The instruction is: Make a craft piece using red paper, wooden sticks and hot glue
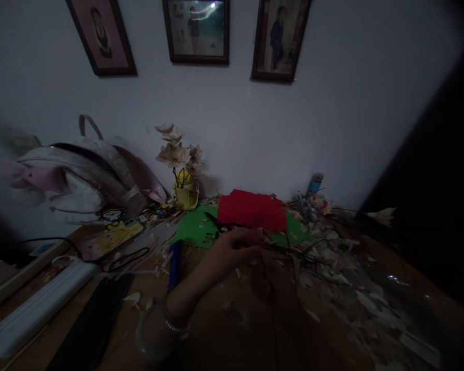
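Observation:
The light is dim over my hands, which meet above the middle of the wooden table. My left hand (237,248), with bracelets on its wrist, reaches in with curled fingers and a pinched tip. Close against it, my right hand (278,281) is closed and mostly lost in shadow. A thin dark stem (274,330) runs from between the fingertips downward past the right hand. What sits at its top is too dark to make out. Just beyond the left hand, black scissors (214,220) lie on green paper (195,226) and red paper (251,208).
A blue-handled tool (175,263) lies beside my left forearm. Pale petal-like scraps (344,268) cover the right side. A yellow vase (186,196) holds pale flowers at the back. A bag (88,175), a phone case (114,238) and a white power strip (38,309) occupy the left.

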A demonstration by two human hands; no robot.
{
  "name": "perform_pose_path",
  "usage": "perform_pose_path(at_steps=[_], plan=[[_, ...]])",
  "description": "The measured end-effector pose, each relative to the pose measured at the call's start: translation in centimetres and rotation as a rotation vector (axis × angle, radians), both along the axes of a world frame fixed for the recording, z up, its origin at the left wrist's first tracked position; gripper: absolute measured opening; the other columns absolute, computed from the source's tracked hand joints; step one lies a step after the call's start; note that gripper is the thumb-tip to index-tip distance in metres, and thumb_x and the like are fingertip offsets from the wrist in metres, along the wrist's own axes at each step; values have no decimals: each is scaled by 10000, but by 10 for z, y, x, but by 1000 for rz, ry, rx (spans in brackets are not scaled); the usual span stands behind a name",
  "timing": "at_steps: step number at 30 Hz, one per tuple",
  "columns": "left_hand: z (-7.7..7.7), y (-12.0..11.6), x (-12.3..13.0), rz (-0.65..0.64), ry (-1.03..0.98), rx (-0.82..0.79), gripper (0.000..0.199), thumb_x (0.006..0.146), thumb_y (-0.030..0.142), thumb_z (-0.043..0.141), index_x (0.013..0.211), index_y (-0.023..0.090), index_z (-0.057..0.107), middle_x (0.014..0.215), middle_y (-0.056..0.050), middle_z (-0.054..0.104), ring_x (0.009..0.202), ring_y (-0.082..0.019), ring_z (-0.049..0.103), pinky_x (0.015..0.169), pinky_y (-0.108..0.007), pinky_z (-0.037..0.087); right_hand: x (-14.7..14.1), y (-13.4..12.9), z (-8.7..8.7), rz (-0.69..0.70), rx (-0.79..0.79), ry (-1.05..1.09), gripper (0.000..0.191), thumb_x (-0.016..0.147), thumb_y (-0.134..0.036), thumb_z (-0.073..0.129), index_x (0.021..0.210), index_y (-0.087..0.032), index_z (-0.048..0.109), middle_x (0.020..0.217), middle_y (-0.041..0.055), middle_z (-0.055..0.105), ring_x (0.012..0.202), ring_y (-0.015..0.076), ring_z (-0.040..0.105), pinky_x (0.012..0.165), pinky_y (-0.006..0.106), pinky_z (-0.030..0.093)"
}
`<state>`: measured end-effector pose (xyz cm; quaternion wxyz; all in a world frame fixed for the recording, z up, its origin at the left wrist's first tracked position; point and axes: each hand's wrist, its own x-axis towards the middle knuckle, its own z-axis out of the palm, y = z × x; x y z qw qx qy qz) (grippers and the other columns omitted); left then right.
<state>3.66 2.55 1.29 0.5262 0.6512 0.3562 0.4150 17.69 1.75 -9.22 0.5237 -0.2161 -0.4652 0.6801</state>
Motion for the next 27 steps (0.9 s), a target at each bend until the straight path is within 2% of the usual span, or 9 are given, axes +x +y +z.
perform_pose_path(at_steps=[2, 5, 7, 10, 17, 22, 25, 27], plan=[[2, -1, 0, 4, 10, -8, 128, 673, 271, 655, 704, 152, 618, 739, -12, 591, 735, -151, 542, 658, -235, 406, 2, -3, 3, -16, -6, -4, 345, 864, -451, 477, 763, -131, 554, 571, -53, 498, 426, 45, 423, 424, 184, 371], [3, -1, 0, 4, 29, 8, 134, 652, 261, 682, 696, 148, 625, 765, -24, 602, 773, -163, 548, 677, -238, 408, 3, -9, 11, -51, -25, -13, 247, 876, -354, 499, 980, -138, 560, 863, 22, 598, 680, 108, 574, 595, 265, 493], [2, -1, -1, 8, 48, -1, 124, 658, 248, 675, 714, 145, 635, 766, -23, 603, 755, -156, 548, 667, -234, 406, 3, -12, 17, -70, -39, -19, 258, 871, -328, 513, 1052, -147, 546, 981, 48, 593, 798, 143, 589, 674, 315, 510], [1, -1, -1, 1, 59, -37, 141, 669, 235, 663, 776, 145, 653, 761, -18, 604, 719, -142, 545, 644, -227, 402, 2, -14, 23, -92, -54, -25, 272, 869, -313, 520, 1087, -154, 537, 1040, 59, 583, 860, 164, 588, 715, 345, 513], [4, -1, 0, -23, 26, -72, 83, 654, 206, 654, 695, 135, 649, 704, -1, 591, 683, -129, 531, 631, -217, 400, -1, -14, 25, -113, -60, -24, 264, 868, -306, 524, 1082, -152, 540, 1027, 57, 588, 845, 159, 593, 699, 335, 518], [5, -1, -1, -22, -22, -53, 78, 664, 218, 640, 689, 144, 638, 672, 1, 596, 653, -129, 538, 619, -229, 407, -1, -14, 23, -136, -49, -22, 251, 876, -318, 509, 1048, -141, 549, 964, 44, 596, 765, 129, 594, 646, 292, 518], [4, -1, -1, 5, -30, -14, 82, 652, 228, 653, 665, 151, 630, 682, 4, 589, 659, -131, 539, 624, -233, 412, 0, -12, 20, -164, -38, -22, 245, 883, -339, 492, 997, -132, 557, 806, 4, 594, 590, 77, 553, 523, 221, 480], [4, -1, -1, 11, -30, 1, 85, 649, 224, 660, 640, 150, 619, 675, 5, 575, 662, -131, 535, 624, -232, 413, -1, -9, 17, -181, -30, -24, 265, 862, -368, 520, 962, -127, 567, 626, -39, 546, 439, 44, 458, 416, 172, 393]])
